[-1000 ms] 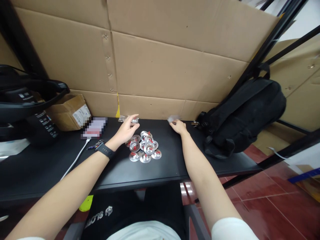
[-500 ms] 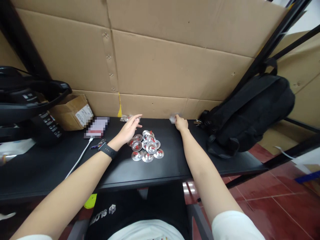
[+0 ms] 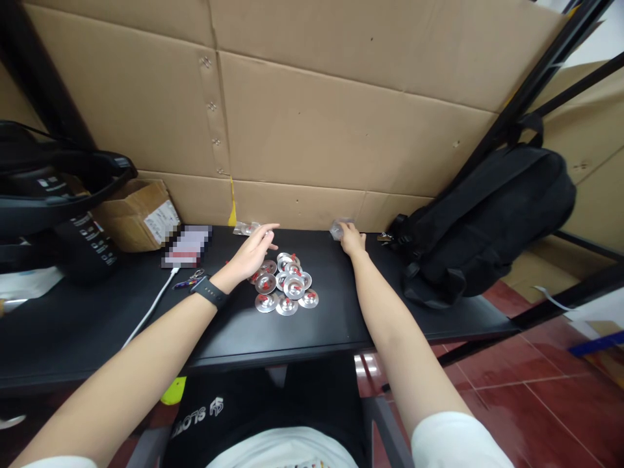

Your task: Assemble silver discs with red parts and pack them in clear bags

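Observation:
Several small silver finger cymbals [image 3: 294, 286] with red bits at their centres lie in an overlapping cluster on the black table [image 3: 336, 312]. My left hand [image 3: 252, 252] is open, its fingers stretched out above the left side of the cluster, and it holds nothing. A dark watch [image 3: 209, 292] is on that wrist. Far back near the cardboard wall, my right hand [image 3: 351, 238] touches a crumpled clear plastic bag [image 3: 337, 229], its fingers slightly apart. Behind my left hand lies another small clear packet [image 3: 243, 228], partly covered by the fingers.
Cardboard [image 3: 312, 130] walls off the back. To the right a black backpack [image 3: 497, 214] leans, with a small metal piece [image 3: 385, 238] beside it. On the left are a phone [image 3: 188, 246] with a white cable [image 3: 149, 312], a cardboard box [image 3: 139, 218], keys [image 3: 190, 282] and a black bottle-like object [image 3: 88, 247].
My right hand has loosened its fingers at the plastic bag, and more of the bag shows. My left hand has hardly moved, and the cymbals lie as before.

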Demonstrator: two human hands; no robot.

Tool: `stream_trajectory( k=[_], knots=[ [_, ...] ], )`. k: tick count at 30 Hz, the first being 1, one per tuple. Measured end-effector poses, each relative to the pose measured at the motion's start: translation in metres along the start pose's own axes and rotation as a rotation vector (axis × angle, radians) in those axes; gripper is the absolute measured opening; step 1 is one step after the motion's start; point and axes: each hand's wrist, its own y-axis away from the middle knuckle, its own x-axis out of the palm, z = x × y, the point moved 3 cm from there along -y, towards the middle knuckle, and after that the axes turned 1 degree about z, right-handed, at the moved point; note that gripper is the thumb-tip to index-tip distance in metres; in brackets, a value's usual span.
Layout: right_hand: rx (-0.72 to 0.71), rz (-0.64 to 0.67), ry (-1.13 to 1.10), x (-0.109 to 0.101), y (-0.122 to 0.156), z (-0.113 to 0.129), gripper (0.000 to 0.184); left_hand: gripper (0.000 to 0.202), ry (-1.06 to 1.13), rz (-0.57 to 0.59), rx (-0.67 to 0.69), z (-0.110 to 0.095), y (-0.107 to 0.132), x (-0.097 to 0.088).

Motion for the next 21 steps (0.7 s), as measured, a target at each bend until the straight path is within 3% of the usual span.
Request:
stream_trajectory(
  k=[6,21],
  knots=[
    [-0.026,0.056,-0.039,0.0062,-0.0022,-0.0022,0.042,0.048,-0.029,0.002,0.027,-0.0048,0.0028,0.0015],
    [-0.031,0.054,-0.089,0.0095,-0.0035,-0.0023,0.043,0.048,-0.064,0.022,0.052,-0.0053,0.0041,0.0042]
  ],
)
